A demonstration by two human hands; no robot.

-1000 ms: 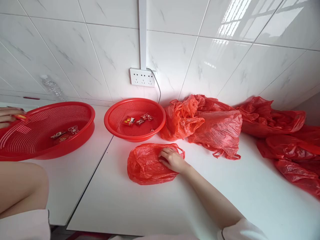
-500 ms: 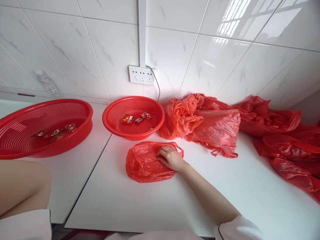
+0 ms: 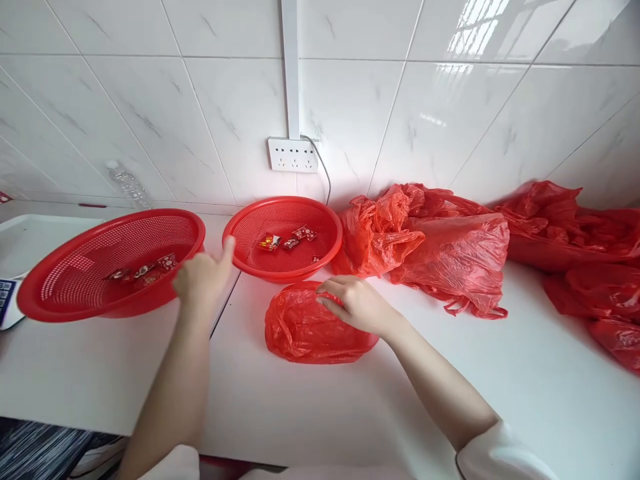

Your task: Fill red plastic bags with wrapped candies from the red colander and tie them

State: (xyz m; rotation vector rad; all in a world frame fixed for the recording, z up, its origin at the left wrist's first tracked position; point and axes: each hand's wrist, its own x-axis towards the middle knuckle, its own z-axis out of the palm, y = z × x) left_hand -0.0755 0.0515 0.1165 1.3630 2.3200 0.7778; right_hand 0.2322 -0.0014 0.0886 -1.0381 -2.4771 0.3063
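Observation:
A flattened red plastic bag (image 3: 310,337) lies on the white tabletop in front of me. Over its upper right part is my right hand (image 3: 355,301), with bent fingers, the thumb apart from them and nothing seen in its grasp. My left hand (image 3: 200,277) is raised at the right rim of the large red basket (image 3: 120,230), its thumb stretched up and its other fingers partly hidden. Small patterned wrapped packets (image 3: 153,267) lie in that basket. A smaller round red basket (image 3: 245,260) behind the bag holds several similar packets (image 3: 300,233).
Filled-looking red plastic bags (image 3: 455,253) stand along the wall, with more red bags (image 3: 590,280) at far right. A power socket (image 3: 293,155) is on the tiled wall. At left are a clear bottle (image 3: 130,183) and a scale (image 3: 10,297). A seam divides the tabletop.
My left arm has swung from the left edge to beside the large basket. My right hand has shifted slightly right and up, its fingers more parted. The view has turned left.

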